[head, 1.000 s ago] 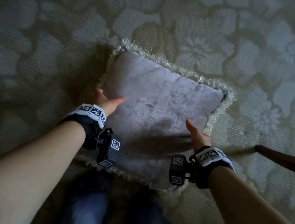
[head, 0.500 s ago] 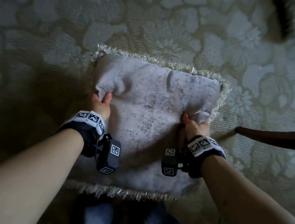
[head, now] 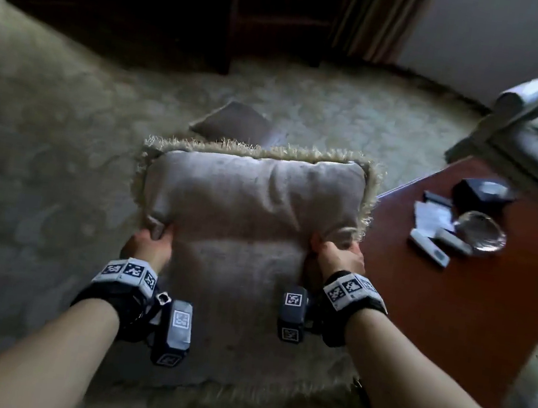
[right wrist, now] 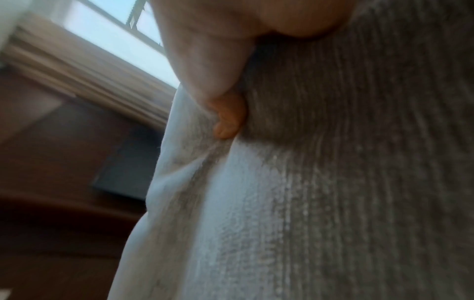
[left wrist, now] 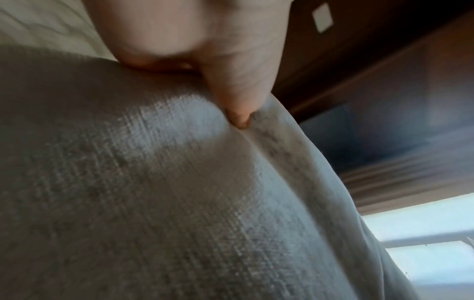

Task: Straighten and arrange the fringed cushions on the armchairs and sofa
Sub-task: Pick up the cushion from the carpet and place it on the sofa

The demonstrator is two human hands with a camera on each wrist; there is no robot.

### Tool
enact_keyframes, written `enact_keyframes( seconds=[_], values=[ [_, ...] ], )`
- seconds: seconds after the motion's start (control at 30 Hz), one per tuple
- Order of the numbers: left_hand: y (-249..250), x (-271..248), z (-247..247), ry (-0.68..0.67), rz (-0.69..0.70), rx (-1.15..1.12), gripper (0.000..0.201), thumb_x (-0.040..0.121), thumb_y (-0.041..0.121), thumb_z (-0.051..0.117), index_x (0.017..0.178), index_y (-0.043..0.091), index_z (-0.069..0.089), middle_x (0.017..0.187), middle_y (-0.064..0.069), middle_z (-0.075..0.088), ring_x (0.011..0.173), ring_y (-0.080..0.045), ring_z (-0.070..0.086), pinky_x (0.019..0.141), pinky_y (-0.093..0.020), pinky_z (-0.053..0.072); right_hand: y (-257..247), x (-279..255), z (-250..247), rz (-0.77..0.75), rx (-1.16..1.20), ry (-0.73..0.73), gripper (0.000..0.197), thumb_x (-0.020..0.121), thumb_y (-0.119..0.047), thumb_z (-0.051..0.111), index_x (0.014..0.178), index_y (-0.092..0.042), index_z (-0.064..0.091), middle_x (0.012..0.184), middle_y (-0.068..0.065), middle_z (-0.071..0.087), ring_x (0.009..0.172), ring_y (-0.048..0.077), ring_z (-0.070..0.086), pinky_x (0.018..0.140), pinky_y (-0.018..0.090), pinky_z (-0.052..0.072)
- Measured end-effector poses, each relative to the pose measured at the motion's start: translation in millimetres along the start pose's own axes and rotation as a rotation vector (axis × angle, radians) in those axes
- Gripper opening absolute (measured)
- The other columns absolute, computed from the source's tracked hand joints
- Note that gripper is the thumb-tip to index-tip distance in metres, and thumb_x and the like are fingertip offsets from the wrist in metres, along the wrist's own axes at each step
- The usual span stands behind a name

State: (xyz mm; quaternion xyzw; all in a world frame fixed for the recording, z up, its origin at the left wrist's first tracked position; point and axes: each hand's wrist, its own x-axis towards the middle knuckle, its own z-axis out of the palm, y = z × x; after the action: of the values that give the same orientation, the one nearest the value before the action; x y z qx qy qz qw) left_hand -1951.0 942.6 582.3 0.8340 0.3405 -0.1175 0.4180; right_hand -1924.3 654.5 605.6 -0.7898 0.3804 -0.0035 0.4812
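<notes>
Fringed cushion (head: 253, 208) lifted clear of the carpet (head: 45, 137), left of the worktop (head: 454, 299); left hand (head: 150, 246) and right hand (head: 338, 256) pinching opposite side edges, equally near, cushion stretching away.

A grey velvety fringed cushion (head: 249, 208) is held up off the carpet, creased at both side edges. A second cushion (head: 237, 123) lies on the carpet behind.
</notes>
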Motion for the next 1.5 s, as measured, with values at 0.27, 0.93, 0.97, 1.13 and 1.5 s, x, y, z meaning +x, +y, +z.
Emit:
enact_keyframes(
  seconds=[0.27, 0.93, 0.97, 1.13, 1.5],
  values=[
    [211.5, -207.2, 105.5, -0.139, 0.408, -0.007, 0.052, 0.099, 0.039, 0.040, 0.126, -0.002, 0.056, 0.134, -0.029, 0.052, 0.125, -0.044, 0.047, 0.103, -0.039, 0.036, 8.7, 11.4, -332.3, 0.012, 0.190, 0.421, 0.065, 0.072, -0.032, 0.071, 0.133, -0.018, 0.054, 0.130, 0.005, 0.063, 0.120, 0.026, 0.059, 0.104, 0.028, 0.043],
    [400.3, -765.3, 529.9, -0.625, 1.115, 0.163, 0.034, 0.094, 0.032, 0.049, 0.114, 0.011, 0.066, 0.119, -0.022, 0.064, 0.113, -0.040, 0.057, 0.090, -0.037, 0.044, 319.7, -20.6, -922.3, 0.337, 0.607, 1.255, 0.075, 0.058, -0.032, 0.074, 0.130, -0.019, 0.057, 0.124, 0.007, 0.066, 0.115, 0.031, 0.062, 0.101, 0.039, 0.048],
    [402.7, -784.1, 551.4, -0.648, 1.154, 0.178, 0.032, 0.094, 0.031, 0.049, 0.113, 0.010, 0.065, 0.118, -0.023, 0.063, 0.112, -0.040, 0.057, 0.088, -0.037, 0.044, 336.7, -19.1, -935.5, 0.365, 0.626, 1.287, 0.076, 0.058, -0.032, 0.073, 0.131, -0.020, 0.057, 0.124, 0.007, 0.066, 0.114, 0.031, 0.062, 0.101, 0.038, 0.048],
    [418.6, -861.8, 669.2, -0.766, 1.318, 0.286, 0.036, 0.095, 0.034, 0.048, 0.113, 0.007, 0.064, 0.119, -0.025, 0.062, 0.112, -0.042, 0.056, 0.088, -0.038, 0.044, 412.9, -1.3, -993.2, 0.516, 0.670, 1.427, 0.081, 0.059, -0.036, 0.080, 0.132, -0.014, 0.055, 0.128, 0.011, 0.063, 0.119, 0.031, 0.059, 0.103, 0.039, 0.045],
    [491.8, -1027.1, 944.9, -1.097, 1.526, 0.518, 0.035, 0.095, 0.031, 0.050, 0.105, 0.001, 0.065, 0.115, -0.025, 0.065, 0.110, -0.041, 0.059, 0.091, -0.040, 0.046, 532.5, 106.3, -1106.6, 0.802, 0.914, 1.677, 0.089, 0.066, -0.034, 0.083, 0.142, -0.010, 0.043, 0.141, 0.009, 0.053, 0.129, 0.025, 0.052, 0.110, 0.033, 0.038]
  ],
)
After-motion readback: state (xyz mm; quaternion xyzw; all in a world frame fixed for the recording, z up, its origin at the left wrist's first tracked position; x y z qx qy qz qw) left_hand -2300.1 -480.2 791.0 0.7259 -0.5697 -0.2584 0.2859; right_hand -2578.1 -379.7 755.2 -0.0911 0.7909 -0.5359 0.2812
